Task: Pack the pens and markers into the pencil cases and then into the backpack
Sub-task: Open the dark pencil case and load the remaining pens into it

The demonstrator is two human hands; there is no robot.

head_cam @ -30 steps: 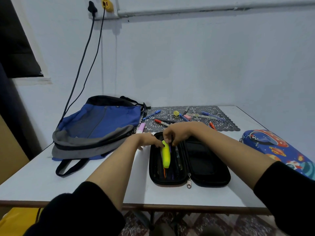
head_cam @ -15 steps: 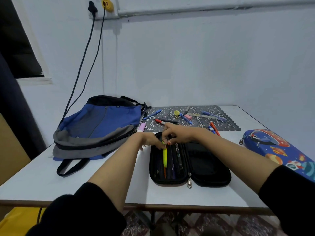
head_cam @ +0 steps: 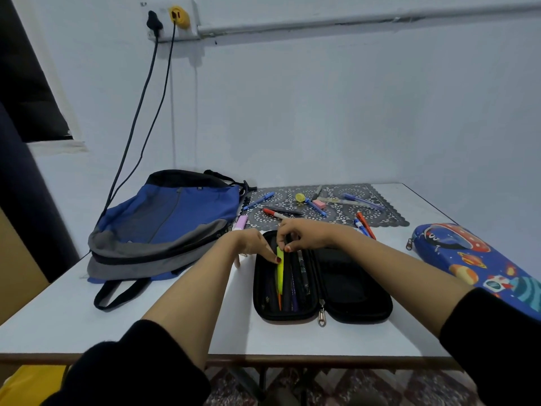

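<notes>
Highlighter [head_cam: 280, 272] top beneath both hands [head_cam: 306, 236]

space-print case [head_cam: 456, 256] cropped right, sleeves [head_cam: 131, 370] cropped below

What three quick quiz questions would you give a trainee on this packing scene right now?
1. Fill in: the loose pens lie on a patterned ____ at the far side of the table.
2. Where is the yellow highlighter? A) left half of the open black pencil case B) its right half C) the bare table
3. True or false: the space-print pencil case lies unzipped and open.
Key: 1 mat; 2 A; 3 false.
</notes>
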